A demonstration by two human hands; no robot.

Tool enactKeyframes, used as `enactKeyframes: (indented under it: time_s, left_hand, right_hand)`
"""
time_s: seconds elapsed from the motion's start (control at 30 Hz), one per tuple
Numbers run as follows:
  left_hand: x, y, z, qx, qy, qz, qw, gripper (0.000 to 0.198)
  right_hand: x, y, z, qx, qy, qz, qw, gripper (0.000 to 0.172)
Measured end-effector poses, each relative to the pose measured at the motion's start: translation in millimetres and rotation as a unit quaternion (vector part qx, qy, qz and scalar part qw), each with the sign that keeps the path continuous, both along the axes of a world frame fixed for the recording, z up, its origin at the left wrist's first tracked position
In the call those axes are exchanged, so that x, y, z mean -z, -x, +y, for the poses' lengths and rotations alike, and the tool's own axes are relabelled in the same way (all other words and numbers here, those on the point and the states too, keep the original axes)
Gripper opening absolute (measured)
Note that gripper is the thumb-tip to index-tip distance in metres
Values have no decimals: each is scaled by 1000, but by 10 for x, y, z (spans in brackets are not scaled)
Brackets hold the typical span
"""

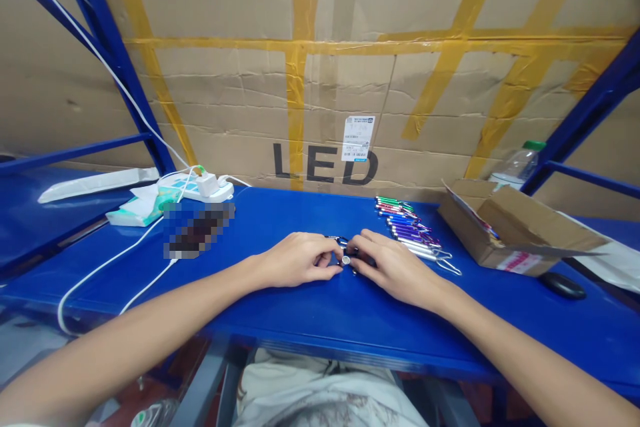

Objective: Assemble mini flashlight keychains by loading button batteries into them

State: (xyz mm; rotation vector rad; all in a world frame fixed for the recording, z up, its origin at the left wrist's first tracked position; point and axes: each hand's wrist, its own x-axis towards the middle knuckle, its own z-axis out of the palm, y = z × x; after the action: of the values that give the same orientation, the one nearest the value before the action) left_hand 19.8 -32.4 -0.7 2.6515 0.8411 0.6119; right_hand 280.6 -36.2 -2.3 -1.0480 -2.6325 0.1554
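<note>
My left hand [300, 259] and my right hand [393, 265] meet over the middle of the blue table. Between their fingertips is a small black metal piece with a round silver end [346, 259]. Thumb and fingers of my left hand pinch its left side. The fingers of my right hand close on its right side, hiding much of it. Just beyond my right hand lies a row of slim coloured metal tubes [407, 230] in green, red, blue, purple and silver, with wire clips [447, 262] at their right ends.
An opened cardboard box [515, 227] stands on the right, with a black computer mouse [563, 285] in front. At left are a power strip [200, 188], a tissue pack [135, 212], white cables [95, 263] and a blurred-out dark object [197, 232]. A large taped carton [240, 93] forms the back.
</note>
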Motion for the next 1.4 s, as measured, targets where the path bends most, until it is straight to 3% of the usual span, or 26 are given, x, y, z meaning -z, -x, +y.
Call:
enactKeyframes:
  time_s: [0.3,0.5,0.67,0.93,1.13,1.4]
  left_hand:
    - [2,-1,-1,-4,3,-6,1000,13]
    - [14,-6,3,-1,-2,-5,1000,13]
    - [14,-2,2,0,-2,1,1000,14]
    - [6,-5,4,-2,0,-6,1000,13]
    - [16,-3,4,-2,1,-5,1000,13]
    - [28,1,16,3,2,-11,1000,14]
  right_hand:
    - [8,0,19,-30,-9,18,999,16]
    - [7,8,34,-10,-7,138,990,14]
    - [-36,16,3,-41,-38,192,980,10]
    - [-66,24,-37,-94,-71,222,968,14]
    - [-48,21,-59,-115,-47,234,964,19]
    - [-50,26,-74,-135,-28,218,966,12]
